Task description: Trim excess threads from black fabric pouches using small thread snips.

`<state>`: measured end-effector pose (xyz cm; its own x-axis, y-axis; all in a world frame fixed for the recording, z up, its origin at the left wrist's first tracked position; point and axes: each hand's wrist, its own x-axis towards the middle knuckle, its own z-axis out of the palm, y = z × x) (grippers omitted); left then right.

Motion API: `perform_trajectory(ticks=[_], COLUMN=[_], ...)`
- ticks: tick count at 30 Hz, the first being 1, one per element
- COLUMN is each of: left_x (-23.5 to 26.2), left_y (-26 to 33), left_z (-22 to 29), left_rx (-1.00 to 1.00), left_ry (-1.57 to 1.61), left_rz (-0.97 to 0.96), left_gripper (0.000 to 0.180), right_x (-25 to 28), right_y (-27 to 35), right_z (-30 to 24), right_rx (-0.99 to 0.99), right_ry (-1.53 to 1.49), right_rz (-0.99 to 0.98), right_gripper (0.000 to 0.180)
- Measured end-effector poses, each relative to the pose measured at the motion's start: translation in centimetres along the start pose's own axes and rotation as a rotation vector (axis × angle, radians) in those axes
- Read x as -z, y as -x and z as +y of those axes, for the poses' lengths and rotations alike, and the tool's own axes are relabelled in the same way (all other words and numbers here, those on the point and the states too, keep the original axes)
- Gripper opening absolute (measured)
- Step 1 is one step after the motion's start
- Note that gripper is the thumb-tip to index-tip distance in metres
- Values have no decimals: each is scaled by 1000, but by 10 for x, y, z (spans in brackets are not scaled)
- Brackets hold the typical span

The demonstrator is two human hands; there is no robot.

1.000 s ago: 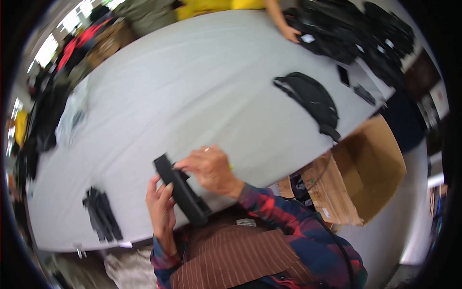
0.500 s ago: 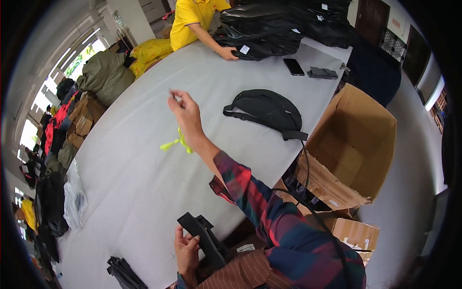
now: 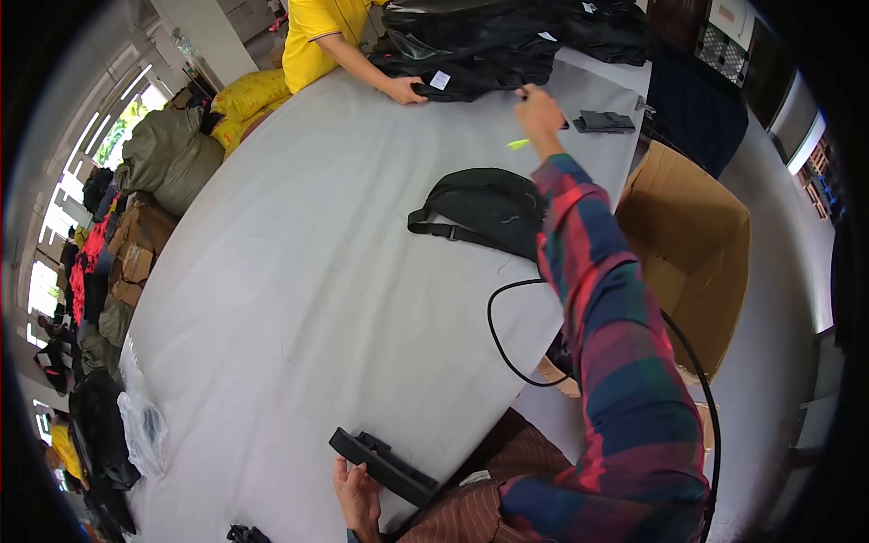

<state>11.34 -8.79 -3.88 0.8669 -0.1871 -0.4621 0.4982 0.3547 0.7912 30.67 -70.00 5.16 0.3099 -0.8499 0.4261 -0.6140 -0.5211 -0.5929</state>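
Reach has lengthened since the earlier frame: right hand (image 3: 539, 110) now pinches a yellow-green strip (image 3: 518, 144) far across the bench (image 3: 299, 299); left hand (image 3: 358, 493) grips a black buckle (image 3: 385, 466).

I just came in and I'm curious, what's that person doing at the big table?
A person in a plaid shirt stands at a big grey table. Their left hand holds a flat black strap piece at the near edge. Their right hand reaches far across, close to a small yellow-green thing. A black waist bag lies beside that arm. Across the table, a co-worker in yellow rests a hand on a pile of black bags.
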Motion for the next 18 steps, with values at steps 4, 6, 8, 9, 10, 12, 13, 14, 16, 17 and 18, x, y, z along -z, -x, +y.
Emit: perform_trajectory(ticks=[4,6,8,9,10,12,13,14,16,17,18], left_x=[-2,2,-2,-7,-4,13,11,13,16,12,9], left_y=[-11,-11,-11,-9,-8,-9,-10,-12,-13,-13,-13], left_z=[-1,1,3,3,3,3,4,3,4,4,5], left_rx=[21,43,73,65,72,112,132,141,165,164,166], left_ry=[15,-32,-38,-46,-51,-50,-35,-33,-12,-29,-31], left_rz=[5,20,51,108,124,128,144,150,122,181,191], left_gripper=[29,27,27,27,27,27,28,28,30,30,30], right_x=[15,15,6,-1,-10,-26,-33,-35,-44,-46,-47], right_y=[-51,-67,-78,-82,-87,-103,-112,-121,-129,-131,-133], right_z=[119,156,175,182,185,192,200,209,218,218,217], right_rx=[164,186,252,318,321,364,366,399,435,373,309], right_ry=[488,565,628,677,676,714,720,709,693,671,650], right_rz=[-39,-65,-120,-155,-174,-321,-330,-338,-359,-423,-486], right_gripper=[39,48,53,59,59,74,74,73,73,67,62])
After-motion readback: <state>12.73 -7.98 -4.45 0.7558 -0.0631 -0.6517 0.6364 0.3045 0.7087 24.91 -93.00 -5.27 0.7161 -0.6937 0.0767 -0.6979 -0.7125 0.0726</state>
